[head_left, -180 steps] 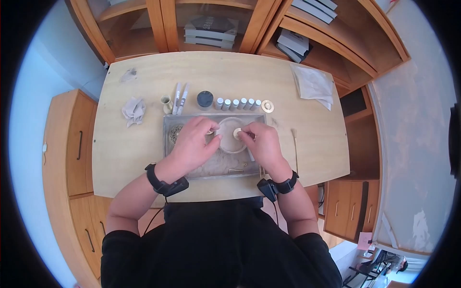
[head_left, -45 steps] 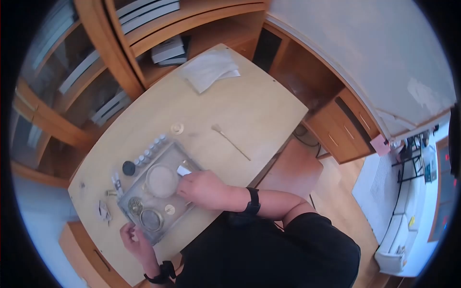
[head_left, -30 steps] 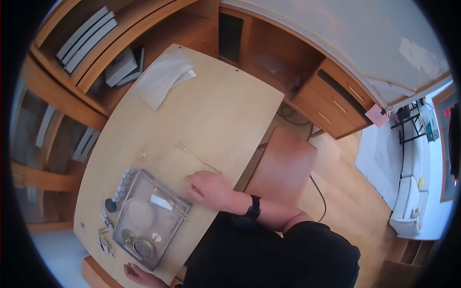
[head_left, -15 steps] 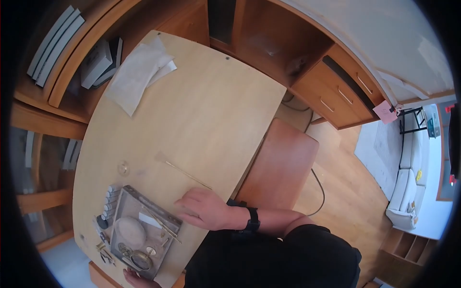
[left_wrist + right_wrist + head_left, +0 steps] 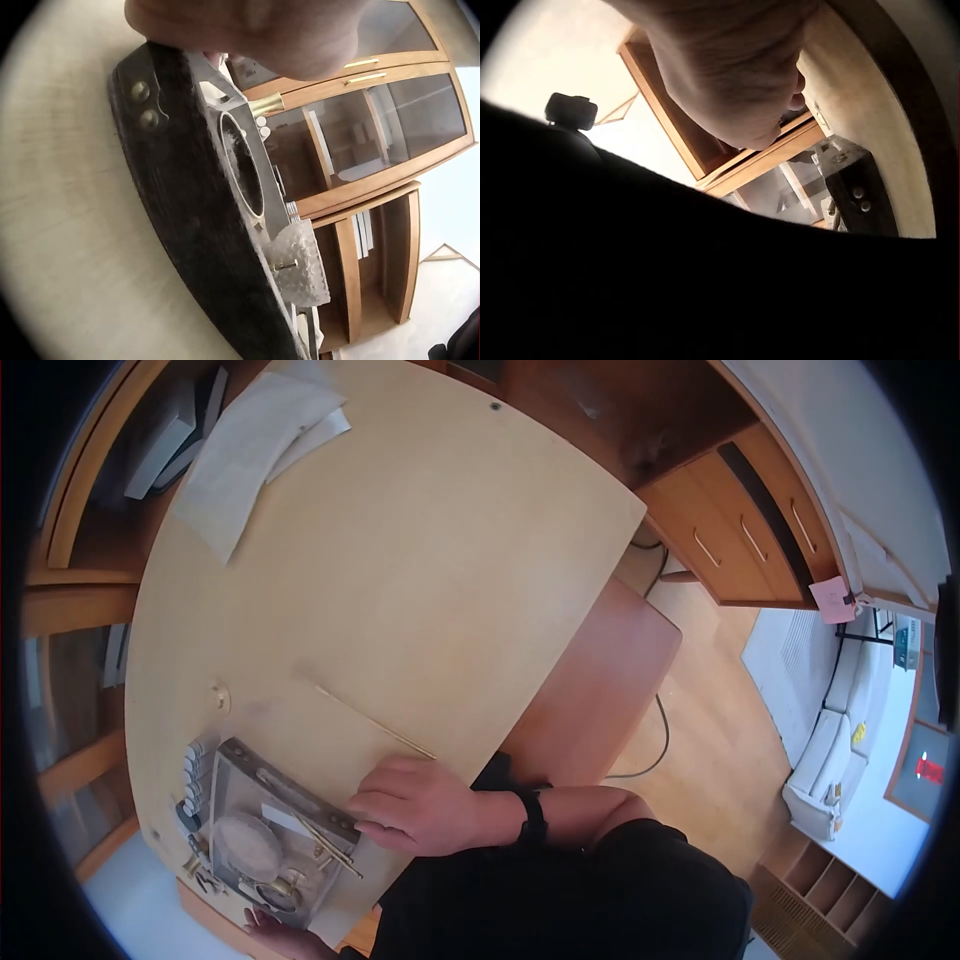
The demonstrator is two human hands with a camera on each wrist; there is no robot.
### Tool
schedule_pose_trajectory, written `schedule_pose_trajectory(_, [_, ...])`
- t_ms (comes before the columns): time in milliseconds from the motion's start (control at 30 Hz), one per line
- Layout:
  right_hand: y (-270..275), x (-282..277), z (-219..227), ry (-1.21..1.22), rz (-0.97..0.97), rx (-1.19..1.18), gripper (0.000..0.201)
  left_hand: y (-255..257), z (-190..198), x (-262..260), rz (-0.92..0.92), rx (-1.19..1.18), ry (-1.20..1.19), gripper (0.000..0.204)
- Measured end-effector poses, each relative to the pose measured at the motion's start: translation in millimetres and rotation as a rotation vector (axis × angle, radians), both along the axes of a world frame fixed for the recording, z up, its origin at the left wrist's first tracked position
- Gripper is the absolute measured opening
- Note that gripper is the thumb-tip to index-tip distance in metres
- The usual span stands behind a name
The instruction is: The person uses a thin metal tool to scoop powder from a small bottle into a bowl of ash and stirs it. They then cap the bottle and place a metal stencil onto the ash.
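My right hand is over the table's front edge, next to the tray's right end, fingers loosely bent with nothing in them. A thin brush lies just beyond it. My left hand is at the other end of the dark tray; in the left wrist view the hand overlaps the tray's corner. On the tray are a pale round ash-like disc, a gold-rimmed round vessel, a white rectangular piece and thin gold tools. The right wrist view is mostly blocked by dark clothing.
Several small capped vials stand behind the tray, with a small gold round piece beyond them. White sheets lie at the table's far side. A brown chair stands by the table's edge, drawers behind it.
The head view has turned to the right. The right hand has left the white piece, now lying on the tray, and moved off beside the tray's end. The left hand stays near its end.
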State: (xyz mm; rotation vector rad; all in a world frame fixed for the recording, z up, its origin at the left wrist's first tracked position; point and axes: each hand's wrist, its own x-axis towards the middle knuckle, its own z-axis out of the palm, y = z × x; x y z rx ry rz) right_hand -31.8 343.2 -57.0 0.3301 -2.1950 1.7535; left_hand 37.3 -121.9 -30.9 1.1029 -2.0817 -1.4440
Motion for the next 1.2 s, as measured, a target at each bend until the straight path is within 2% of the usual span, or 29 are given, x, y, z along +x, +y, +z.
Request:
schedule_pose_trajectory(67, [-2, 0, -1, -0.007, 0.007, -0.048, 0.024, -17, 2, 6, -0.033, 0.068, 0.014, 0.073])
schedule_pose_trajectory(167, [0, 1, -1, 0.011, 0.004, -0.056, 0.022, -26, -3, 7, -0.081, -0.05, -0.006, 0.073])
schedule_pose_trajectory(267, [0, 3, -3, 0.023, -0.01, -0.042, 0.02, 41, 12, 8, -0.339, -0.608, -0.148, 0.056])
schedule_pose_trajectory(367, [1, 2, -4, 0.037, -0.017, -0.035, 0.019, 72, 22, -14, -0.07, -0.258, -0.023, 0.057])
schedule_pose_trajectory(467, [-1, 2, -4, 0.056, -0.025, -0.04, 0.019, 61, 14, -17, 0.004, -0.249, -0.006, 0.057])
schedule_pose_trajectory(567, [-1, 2, -5, 0.067, -0.023, -0.038, 0.019, 53, 13, -17, 0.023, -0.158, 0.061, 0.058])
schedule_pose_trajectory(833, [-2, 3, -4, 0.03, -0.023, -0.014, 0.017, 40, 4, -16, 0.002, -0.162, 0.035, 0.06])
schedule_pose_trajectory(1000, [-2, 1, 1, -0.002, -0.035, -0.079, 0.016, 43, 8, -17, 0.021, -0.114, 0.022, 0.06])
schedule_pose_trajectory(1200, [-2, 2, 0, 0.01, -0.059, -0.048, 0.015, 45, 18, -12, 0.002, -0.046, -0.01, 0.063])
